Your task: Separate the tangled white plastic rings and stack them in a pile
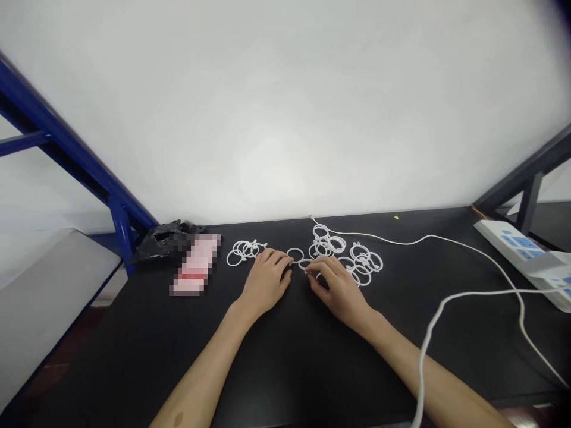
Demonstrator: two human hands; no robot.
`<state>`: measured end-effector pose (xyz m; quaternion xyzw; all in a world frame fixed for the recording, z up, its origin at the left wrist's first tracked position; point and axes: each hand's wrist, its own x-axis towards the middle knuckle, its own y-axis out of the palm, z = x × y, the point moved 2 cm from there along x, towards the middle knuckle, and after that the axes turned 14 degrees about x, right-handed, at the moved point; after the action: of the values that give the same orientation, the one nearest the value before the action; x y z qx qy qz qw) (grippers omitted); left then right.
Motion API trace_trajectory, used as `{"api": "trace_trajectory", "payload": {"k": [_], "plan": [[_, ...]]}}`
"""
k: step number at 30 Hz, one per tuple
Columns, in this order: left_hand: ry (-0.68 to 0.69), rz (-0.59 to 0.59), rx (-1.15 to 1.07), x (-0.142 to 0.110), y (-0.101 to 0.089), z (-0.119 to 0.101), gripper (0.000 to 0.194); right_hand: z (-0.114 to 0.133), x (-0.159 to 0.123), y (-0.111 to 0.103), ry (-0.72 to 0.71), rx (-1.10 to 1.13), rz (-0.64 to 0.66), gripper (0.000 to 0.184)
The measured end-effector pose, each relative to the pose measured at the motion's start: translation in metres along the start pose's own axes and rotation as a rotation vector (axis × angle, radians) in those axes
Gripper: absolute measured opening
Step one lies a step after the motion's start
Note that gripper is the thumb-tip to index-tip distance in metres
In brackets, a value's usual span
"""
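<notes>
Where the white rings [303,257] are lying: two between the left hand [266,277] and right hand [335,288], more in heaps [364,260] to each side.
Left hand: it is bending near one ring; whether it is pinching, I can't tell.
Right hand: it is curling by the other; I can't tell either.
Trouble: rings are overlapping, so a tug could be tangling them.
Black bag [156,246]: folds are hiding any insides.

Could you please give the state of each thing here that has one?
Bare left hand: palm down, fingers bent
Bare right hand: fingers bent towards thumb, grip unclear
Thin white rings: spread in clusters, many overlapping
Black plastic bag: crumpled
Long white cords: uncoiled, slack
Pink rectangular item: blurred, unclear
White blue-marked box-like item: openness unclear
</notes>
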<state>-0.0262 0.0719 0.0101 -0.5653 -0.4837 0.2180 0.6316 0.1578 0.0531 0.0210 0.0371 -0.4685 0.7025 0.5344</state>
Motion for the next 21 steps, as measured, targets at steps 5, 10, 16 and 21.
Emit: {"api": "trace_trajectory", "payload": {"k": [5, 10, 16, 21], "plan": [[-0.008, -0.012, -0.023, 0.001, -0.004, -0.003, 0.031, 0.005, -0.001, -0.003, -0.01, 0.035, -0.053, 0.021], [0.084, -0.061, -0.113, 0.0, -0.009, -0.009, 0.043, 0.004, -0.002, -0.001, 0.022, 0.089, -0.03, 0.025], [0.165, -0.045, -0.135, -0.001, -0.006, -0.01, 0.037, 0.003, -0.002, -0.002, -0.055, 0.134, 0.024, 0.03], [0.143, -0.071, -0.131, -0.001, -0.005, -0.01, 0.043, 0.004, -0.003, -0.003, -0.084, 0.164, -0.005, 0.026]]}}
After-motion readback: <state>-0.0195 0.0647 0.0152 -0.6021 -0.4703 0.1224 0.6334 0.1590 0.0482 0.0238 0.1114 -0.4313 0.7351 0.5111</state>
